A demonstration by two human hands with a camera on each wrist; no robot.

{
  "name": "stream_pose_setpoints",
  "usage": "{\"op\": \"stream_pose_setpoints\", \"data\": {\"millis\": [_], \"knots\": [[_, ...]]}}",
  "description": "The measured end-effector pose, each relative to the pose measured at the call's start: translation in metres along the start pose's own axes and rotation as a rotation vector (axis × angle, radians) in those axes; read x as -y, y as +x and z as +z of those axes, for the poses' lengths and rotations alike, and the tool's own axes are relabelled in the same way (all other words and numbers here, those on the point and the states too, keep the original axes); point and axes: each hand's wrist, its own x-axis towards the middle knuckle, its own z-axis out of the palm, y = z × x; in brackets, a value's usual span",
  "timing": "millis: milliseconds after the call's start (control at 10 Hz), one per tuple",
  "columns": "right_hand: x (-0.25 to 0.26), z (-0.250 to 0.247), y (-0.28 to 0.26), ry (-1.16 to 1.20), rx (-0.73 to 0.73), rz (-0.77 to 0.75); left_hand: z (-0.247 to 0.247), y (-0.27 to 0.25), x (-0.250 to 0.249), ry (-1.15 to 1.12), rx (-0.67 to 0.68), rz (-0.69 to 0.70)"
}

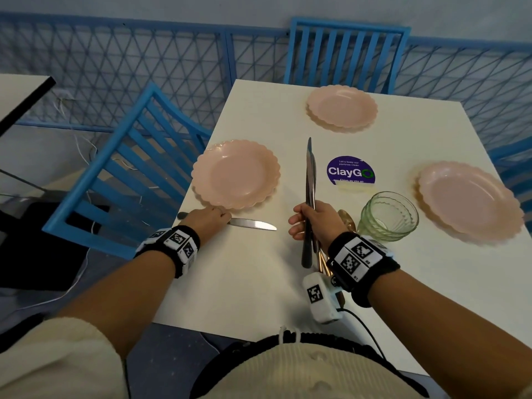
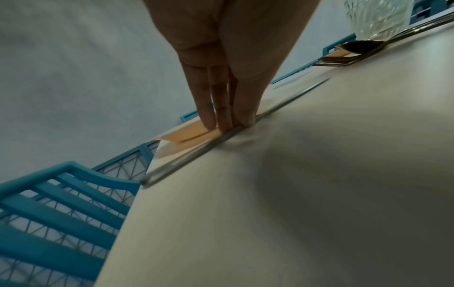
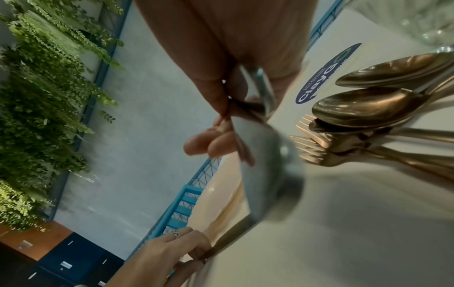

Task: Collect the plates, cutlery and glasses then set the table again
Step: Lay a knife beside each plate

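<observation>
A white table (image 1: 259, 283) stands against blue lattice fencing (image 1: 115, 67), with blue chairs (image 1: 121, 174) drawn up to it. Three pink plates lie at three places: one near left (image 1: 236, 174), one far (image 1: 342, 106), one right (image 1: 469, 200). A green glass (image 1: 388, 216) stands upright just beside the right plate, and bronze spoons (image 3: 368, 108) and forks (image 3: 317, 147) lie bunched between glass and right hand, probably parked there as a supply to deal out. The left hand (image 1: 207, 218) rests flat on a knife (image 1: 253, 224) lying just below the left plate; in the left wrist view its straight fingertips (image 2: 224, 124) press the handle to the table, nothing curled round it, likely to nudge it square to the plate's edge. The right hand (image 1: 313, 223) grips a bundle of knives (image 1: 310, 180), fingers wrapped about the handles, blades pointing away over the table, held clear so the next can be drawn off. By my reading the collecting is done and the laying out is under way, with cutlery still owed to the other two places.
</observation>
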Motion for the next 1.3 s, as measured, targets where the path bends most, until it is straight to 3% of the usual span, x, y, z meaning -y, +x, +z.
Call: {"op": "stream_pose_setpoints", "data": {"millis": [1300], "knots": [[-0.0077, -0.0056, -0.0059, 0.009, -0.018, 0.025, -0.0036, 0.0018, -0.0032, -0.025, -0.091, -0.095]]}}
